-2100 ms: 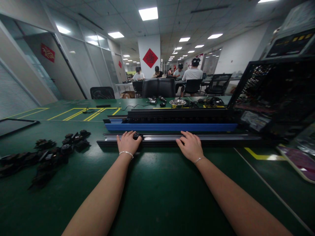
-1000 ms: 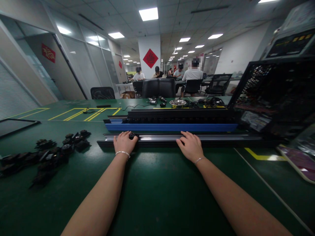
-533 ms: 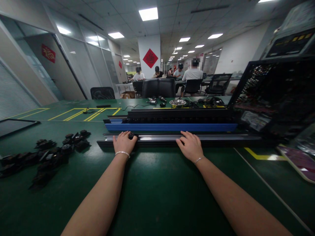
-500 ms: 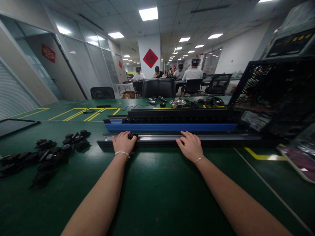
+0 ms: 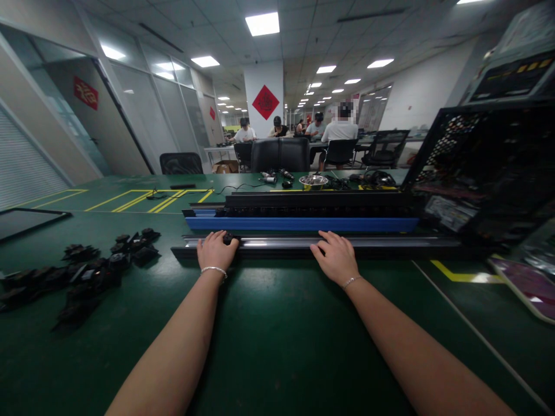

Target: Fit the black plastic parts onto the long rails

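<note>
A long black channel-shaped rail [image 5: 277, 242] with a shiny inner strip lies crosswise on the green table before me. Near its left end, my left hand [image 5: 215, 251] has its thumb and fingers closed around a small black part [image 5: 228, 237] sitting in the channel. My right hand [image 5: 336, 257] grips the rail right of its middle, thumb on the near side and fingertips over the channel. Just behind lies a blue rail [image 5: 303, 224], with further black rails [image 5: 312, 200] beyond it. Several black parts like the small one, loosely piled [image 5: 91, 274], lie to my left.
A dark open-fronted metal case [image 5: 472, 167] stands at the right, beside a purple flat object [image 5: 526, 286]. A metal bowl [image 5: 313, 181] and cables [image 5: 377, 178] lie at the back. A black-framed panel [image 5: 30, 222] lies far left. People sit at distant tables.
My left hand has shifted very slightly left along the rail, and the small black part has moved left with it. My right hand and the rail look unmoved.
</note>
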The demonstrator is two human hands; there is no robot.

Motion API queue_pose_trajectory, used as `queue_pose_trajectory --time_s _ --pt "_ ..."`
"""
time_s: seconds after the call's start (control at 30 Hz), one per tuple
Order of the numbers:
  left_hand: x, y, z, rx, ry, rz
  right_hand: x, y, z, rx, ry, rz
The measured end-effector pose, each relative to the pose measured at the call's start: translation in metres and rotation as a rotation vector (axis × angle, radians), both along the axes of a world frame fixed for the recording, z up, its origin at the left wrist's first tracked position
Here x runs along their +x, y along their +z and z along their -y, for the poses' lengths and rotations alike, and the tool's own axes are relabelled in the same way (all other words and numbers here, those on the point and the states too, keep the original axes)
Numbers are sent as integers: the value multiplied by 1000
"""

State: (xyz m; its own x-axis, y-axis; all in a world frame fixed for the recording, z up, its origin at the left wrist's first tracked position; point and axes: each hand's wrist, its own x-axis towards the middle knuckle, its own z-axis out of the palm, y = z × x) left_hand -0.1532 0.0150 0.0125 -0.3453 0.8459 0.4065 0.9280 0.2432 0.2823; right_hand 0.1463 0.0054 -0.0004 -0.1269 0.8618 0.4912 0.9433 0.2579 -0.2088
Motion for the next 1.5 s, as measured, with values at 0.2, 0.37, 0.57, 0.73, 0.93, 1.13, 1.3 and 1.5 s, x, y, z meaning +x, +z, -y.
queue_pose_trajectory --time_s 0.2,0.37,0.57,0.73,0.93,1.13,1.3,1.5 --pt "-6 1 -1 41 -15 -15 0 -1 0 14 -7 8" --pt "-6 -2 -1 35 35 41 0 0 0 14 -8 8" --pt "-8 -4 -3 39 27 53 0 0 0 7 -3 5" --pt "-11 -4 -4 49 41 56 0 0 0 15 -1 5" --pt "-12 -6 -4 59 45 57 0 0 1 16 -3 1" --pt "-17 -9 -6 68 100 72 0 -1 -1 18 1 2" --pt "-23 -9 -5 58 142 97 0 -2 -1 18 -1 0" --pt "-22 -9 -5 50 141 84 0 -2 -1 10 4 -4"
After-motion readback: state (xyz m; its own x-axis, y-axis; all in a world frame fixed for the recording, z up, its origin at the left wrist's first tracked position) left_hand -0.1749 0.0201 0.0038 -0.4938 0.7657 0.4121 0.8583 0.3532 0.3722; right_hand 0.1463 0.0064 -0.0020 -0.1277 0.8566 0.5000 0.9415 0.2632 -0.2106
